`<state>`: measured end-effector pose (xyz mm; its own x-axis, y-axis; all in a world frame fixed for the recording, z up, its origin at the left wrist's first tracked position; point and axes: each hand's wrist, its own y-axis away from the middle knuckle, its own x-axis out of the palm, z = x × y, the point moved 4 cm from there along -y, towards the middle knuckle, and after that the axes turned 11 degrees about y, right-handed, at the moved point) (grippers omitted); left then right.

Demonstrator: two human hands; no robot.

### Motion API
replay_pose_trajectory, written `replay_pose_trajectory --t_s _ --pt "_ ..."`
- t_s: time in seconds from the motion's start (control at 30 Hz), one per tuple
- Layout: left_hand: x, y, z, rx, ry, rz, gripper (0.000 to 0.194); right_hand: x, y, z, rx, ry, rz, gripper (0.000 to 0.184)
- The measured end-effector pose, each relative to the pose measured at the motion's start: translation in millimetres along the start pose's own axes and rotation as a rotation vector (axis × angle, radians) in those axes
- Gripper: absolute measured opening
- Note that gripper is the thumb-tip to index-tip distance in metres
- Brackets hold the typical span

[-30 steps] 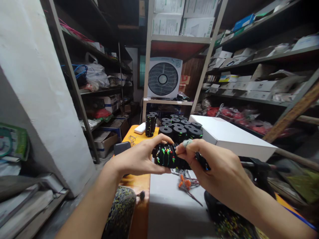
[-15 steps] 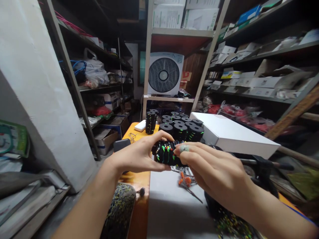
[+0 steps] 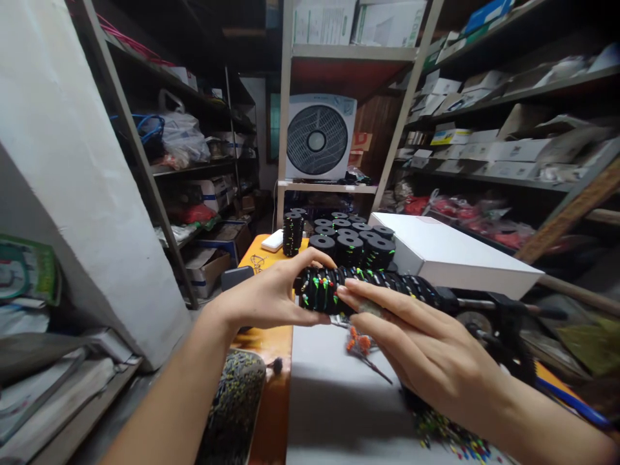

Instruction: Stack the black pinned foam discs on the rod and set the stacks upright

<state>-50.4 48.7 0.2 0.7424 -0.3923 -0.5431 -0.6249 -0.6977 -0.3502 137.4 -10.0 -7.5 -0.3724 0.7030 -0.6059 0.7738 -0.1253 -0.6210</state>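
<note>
My left hand (image 3: 268, 297) is closed around the left end of a long row of black discs (image 3: 382, 284) dotted with green, red and yellow marks. The row runs rightward along a rod toward a black device (image 3: 489, 316). My right hand (image 3: 421, 345) lies under and against the row, fingers stretched along it, fingertips touching the discs near my left hand. Behind stand several stacks of the same black discs (image 3: 349, 242) on the table.
A white box (image 3: 450, 255) lies right of the stacks. A white fan (image 3: 317, 137) sits on the shelf behind. Orange-tipped pieces (image 3: 361, 345) lie on the grey mat (image 3: 329, 400); tiny coloured bits (image 3: 450, 439) scatter at lower right. Shelving crowds both sides; a white wall stands left.
My right hand has let go its pinch and opened flat along the row. More of the row of discs shows to the right. The left hand keeps its grip.
</note>
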Motion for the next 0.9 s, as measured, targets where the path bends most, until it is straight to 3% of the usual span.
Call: replay_pose_trajectory --t_s 0.1,0.17,0.23,0.3,0.37,0.67,0.9 --pt "-1.6 2 -2 0.006 0.002 0.006 0.063 -12 23 2 0.140 -0.002 0.058 0.048" --pt "-6.5 6 -2 -0.045 -0.034 -0.009 0.065 -22 42 4 0.267 -0.037 0.109 0.038" --pt "-13.7 10 -1 -0.105 -0.052 -0.031 0.059 -25 66 7 0.423 -0.122 0.280 0.017" --pt "-20.2 14 0 -0.118 -0.042 -0.038 0.049 -21 91 13 0.525 -0.210 0.484 0.017" --pt "-24.2 16 1 -0.106 -0.023 -0.034 0.043 -17 110 21 0.559 -0.227 0.560 0.020" --pt "-24.8 15 2 -0.065 -0.033 -0.009 0.039 20 136 34 0.652 -0.269 0.661 0.015" --pt "-24.4 18 -3 -0.017 -0.037 -0.017 0.037 18 123 40 0.577 -0.302 0.579 0.025"
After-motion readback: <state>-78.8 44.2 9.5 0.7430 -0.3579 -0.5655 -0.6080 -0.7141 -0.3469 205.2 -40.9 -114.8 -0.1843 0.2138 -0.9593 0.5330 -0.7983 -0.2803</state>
